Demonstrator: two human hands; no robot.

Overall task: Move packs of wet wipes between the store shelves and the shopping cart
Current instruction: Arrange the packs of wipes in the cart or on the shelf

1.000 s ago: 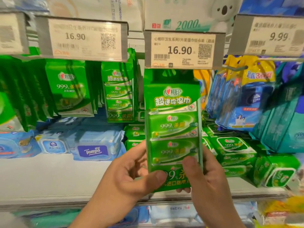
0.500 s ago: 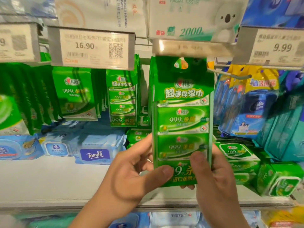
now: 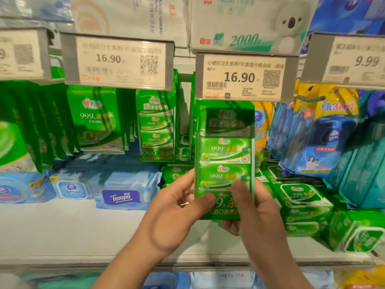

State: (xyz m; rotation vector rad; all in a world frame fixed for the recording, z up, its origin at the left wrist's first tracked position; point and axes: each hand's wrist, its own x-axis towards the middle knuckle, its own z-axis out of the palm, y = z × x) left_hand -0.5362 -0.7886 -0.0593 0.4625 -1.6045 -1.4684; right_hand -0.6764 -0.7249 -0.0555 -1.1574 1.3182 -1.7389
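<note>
— Where's the pack right now?

— I've got the green pack of wipes (image 3: 225,159) upright in front of the shelf (image 3: 83,232), both hands on its lower end. My left hand (image 3: 173,217) has its thumb pressed across the front near the bottom edge, fingers behind. My right hand (image 3: 258,215) pinches the lower right side, thumb on the front. So the grip is tight on the pack on both sides.

— How close is the top to the tag?

— Its top edge sits right under the middle price tag (image 3: 243,77) reading 16.90. I can't tell whether it's on a hook; the tag hides that.

— What's crowding it?

— To the left hangs another green multipack (image 3: 156,130), close by. Further left is a larger green pouch (image 3: 95,119) under a second 16.90 tag (image 3: 118,61). Behind to the right, a yellow pack (image 3: 263,122) and hanging blue packs (image 3: 312,147). Below right, loose green packs (image 3: 302,203) are stacked on the shelf just beside my right hand. Lower left lies a blue Tempo pack (image 3: 123,192).
</note>
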